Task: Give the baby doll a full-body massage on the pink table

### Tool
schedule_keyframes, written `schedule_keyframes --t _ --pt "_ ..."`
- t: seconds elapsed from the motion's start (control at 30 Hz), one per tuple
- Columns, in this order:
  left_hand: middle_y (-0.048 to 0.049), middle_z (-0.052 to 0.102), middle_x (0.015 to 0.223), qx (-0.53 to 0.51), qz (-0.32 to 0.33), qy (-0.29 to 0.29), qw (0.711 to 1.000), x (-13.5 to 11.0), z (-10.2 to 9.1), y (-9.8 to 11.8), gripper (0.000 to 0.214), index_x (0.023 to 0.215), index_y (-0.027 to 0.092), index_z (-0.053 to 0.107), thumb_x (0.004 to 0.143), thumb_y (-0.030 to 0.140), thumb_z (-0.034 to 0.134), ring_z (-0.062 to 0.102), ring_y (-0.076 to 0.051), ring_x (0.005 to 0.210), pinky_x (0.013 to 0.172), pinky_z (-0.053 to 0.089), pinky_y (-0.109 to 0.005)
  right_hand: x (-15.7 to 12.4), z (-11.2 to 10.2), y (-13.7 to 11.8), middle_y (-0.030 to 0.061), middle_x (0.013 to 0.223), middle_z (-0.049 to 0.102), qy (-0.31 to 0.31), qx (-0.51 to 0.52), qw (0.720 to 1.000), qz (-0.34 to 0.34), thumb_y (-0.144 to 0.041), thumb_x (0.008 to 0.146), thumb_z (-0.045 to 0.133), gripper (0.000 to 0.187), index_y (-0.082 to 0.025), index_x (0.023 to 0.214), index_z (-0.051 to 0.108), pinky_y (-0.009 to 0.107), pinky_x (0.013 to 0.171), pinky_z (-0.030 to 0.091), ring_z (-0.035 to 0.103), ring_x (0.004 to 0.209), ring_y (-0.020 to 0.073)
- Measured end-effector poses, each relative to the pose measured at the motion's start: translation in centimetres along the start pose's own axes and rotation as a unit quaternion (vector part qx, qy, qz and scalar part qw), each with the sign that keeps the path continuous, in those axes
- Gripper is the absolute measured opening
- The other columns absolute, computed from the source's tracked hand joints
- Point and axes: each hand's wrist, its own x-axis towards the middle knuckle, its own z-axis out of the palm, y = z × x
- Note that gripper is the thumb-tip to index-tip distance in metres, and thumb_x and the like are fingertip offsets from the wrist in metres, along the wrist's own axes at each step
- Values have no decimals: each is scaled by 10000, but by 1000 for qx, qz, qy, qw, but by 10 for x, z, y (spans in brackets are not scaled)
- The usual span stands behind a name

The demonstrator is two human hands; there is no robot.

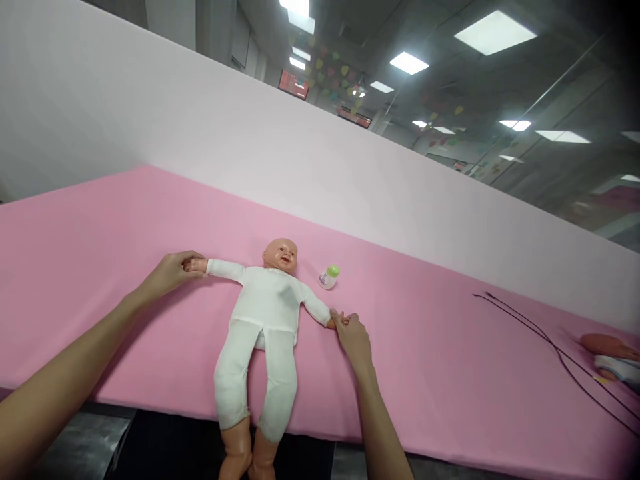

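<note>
A baby doll (267,303) in a white top and white trousers lies on its back on the pink padded table (425,347). Its arms are stretched out to both sides, and its bare feet hang past the front edge. My left hand (173,272) is closed around the doll's hand at the left. At the other side, my right hand (354,337) pinches the doll's other hand between thumb and fingers. A small clear bottle with a green cap (329,277) stands beside the doll's head, apart from both my hands.
Dark thin cables (545,337) run across the table at the right. Past them, part of another doll (610,347) shows at the right edge. A white wall (300,180) rises behind the table, with glass above it. Below the front edge is a dark area.
</note>
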Motion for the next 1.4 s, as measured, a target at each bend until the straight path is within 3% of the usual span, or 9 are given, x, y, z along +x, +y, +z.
schedule_keyframes --t 0.13,0.3,0.5,0.7,0.9,1.0,1.1,1.27,1.4 --pt "-56 737 920 -203 -48 57 976 1 18 13 493 1001 181 711 667 511 858 665 -231 819 731 524 -340 -1 10 -7 -51 540 575 -57 302 951 -1 -722 745 732 543 -238 860 513 266 426 380 504 422 153" --pt "-62 724 860 -255 -27 86 963 0 46 41 335 839 189 715 726 477 843 660 -224 789 738 527 -363 0 24 -30 29 771 722 -30 510 860 -17 -559 669 880 532 -169 987 707 272 543 508 628 612 161" --pt "-83 762 1054 -162 207 12 965 -13 70 65 209 1003 222 778 859 373 776 702 -248 957 861 560 -376 -13 31 -60 75 1118 768 -22 319 890 -325 -361 898 746 272 -242 1142 762 420 894 554 685 1007 257" --pt "-85 758 1016 -47 413 -104 903 -24 89 57 220 1154 270 780 972 278 656 682 -208 926 806 556 -331 -21 36 -71 72 1146 768 -63 102 805 -581 -223 1033 535 288 -286 1238 727 395 781 555 672 899 229" --pt "-77 748 1061 -184 165 79 966 -13 93 37 237 1029 216 757 917 417 700 690 -244 989 882 561 -364 -2 50 -66 83 984 760 39 321 898 -298 -441 925 698 319 -206 1136 740 348 717 537 665 846 235" --pt "-90 748 1004 -261 3 156 953 -3 86 25 371 1002 169 714 900 524 675 702 -270 959 864 568 -394 14 58 -54 15 659 652 71 448 889 -64 -598 892 661 474 -148 1022 731 278 505 430 557 563 167" --pt "-97 753 1010 -292 -39 139 946 2 81 22 420 1010 158 697 792 505 791 713 -293 979 876 574 -407 23 60 -44 -3 646 648 27 492 870 -12 -603 779 768 528 -142 1031 718 272 486 428 537 518 148" --pt "-89 772 1084 -216 74 127 965 -8 88 32 335 1065 187 724 819 405 789 727 -287 996 902 588 -415 14 55 -45 117 1085 763 36 408 893 -186 -462 820 783 497 -156 1202 697 354 735 573 695 854 236" --pt "-69 777 1109 -50 325 70 942 -20 96 36 189 1119 256 750 962 255 644 723 -229 1017 887 579 -371 2 53 -47 95 1258 733 33 183 862 -472 -262 995 569 287 -245 1243 712 409 874 576 696 1021 246"
